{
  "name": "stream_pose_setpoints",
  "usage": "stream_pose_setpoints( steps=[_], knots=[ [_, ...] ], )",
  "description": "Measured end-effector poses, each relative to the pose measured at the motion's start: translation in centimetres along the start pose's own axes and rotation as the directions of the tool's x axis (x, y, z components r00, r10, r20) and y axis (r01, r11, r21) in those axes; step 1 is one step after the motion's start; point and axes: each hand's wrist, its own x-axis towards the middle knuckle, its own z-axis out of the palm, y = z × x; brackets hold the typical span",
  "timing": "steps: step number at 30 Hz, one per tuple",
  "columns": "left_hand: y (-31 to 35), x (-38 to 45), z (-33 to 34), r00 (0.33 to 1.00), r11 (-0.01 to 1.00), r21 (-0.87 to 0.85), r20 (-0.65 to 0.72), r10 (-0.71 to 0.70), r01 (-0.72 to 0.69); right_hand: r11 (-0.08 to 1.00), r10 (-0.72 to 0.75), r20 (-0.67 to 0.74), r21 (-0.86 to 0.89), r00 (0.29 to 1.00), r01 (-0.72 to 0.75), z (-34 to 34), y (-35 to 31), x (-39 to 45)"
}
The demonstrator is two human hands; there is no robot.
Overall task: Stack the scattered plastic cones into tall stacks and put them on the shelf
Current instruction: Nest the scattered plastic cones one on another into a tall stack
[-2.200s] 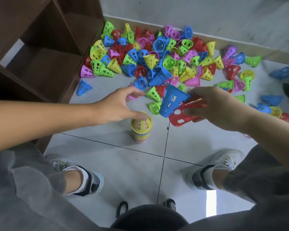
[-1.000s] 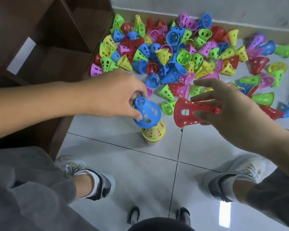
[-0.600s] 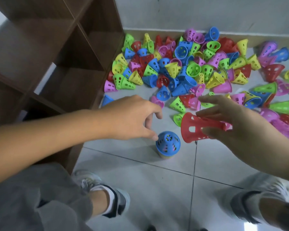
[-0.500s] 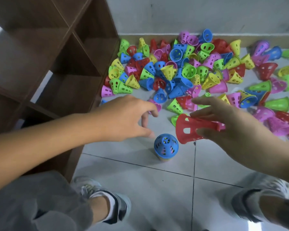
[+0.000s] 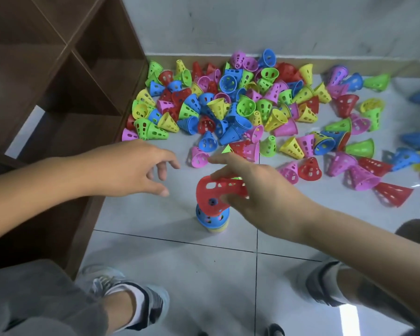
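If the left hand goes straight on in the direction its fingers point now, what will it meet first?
Probably the pink cone lying on the floor just beyond the left hand; the fingers point toward it with bare tile between. Depth is unclear, so the hand may pass above it.

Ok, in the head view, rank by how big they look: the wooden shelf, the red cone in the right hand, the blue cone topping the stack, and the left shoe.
1. wooden shelf
2. left shoe
3. and 4. red cone and blue cone: probably alike; red sits nearer the camera and covers blue, so unranked.
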Motion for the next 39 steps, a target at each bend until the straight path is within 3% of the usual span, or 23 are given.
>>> stream_pose_setpoints(
  steps=[4,11,16,23,29,39],
  knots=[
    [-0.3,-0.1,0.5,1.0,1.0,-0.009,-0.01,-0.019,0.019,0.999,-0.029,0.07,-0.025,0.997,0.031,1.2,0.4,0.5],
    [-0.6,-0.1,0.8,0.999,0.999,-0.03,-0.006,-0.043,0.043,0.996,-0.009,0.174,0.085,0.985,-0.005,0.1,1.5,1.4],
    [0.7,2.4,0.0,1.0,0.999,0.042,0.018,-0.007,0.006,0.979,0.204,0.058,0.004,0.977,-0.204,-3.9,7.1,1.7],
    [4.0,8.5,-1.3,0.99,0.98,0.152,0.075,0.12,-0.13,0.869,0.487,-0.053,-0.069,0.872,-0.49,-6.4,18.0,1.5],
    [7.6,15.7,-1.5,0.979,0.975,0.117,0.102,0.177,-0.189,0.79,0.596,-0.116,-0.094,0.794,-0.606,-8.5,25.1,1.2],
    [14.1,28.3,0.9,0.961,0.96,0.114,0.136,0.24,-0.256,0.712,0.644,-0.237,-0.162,0.728,-0.683,-13.1,35.2,2.3]
  ],
)
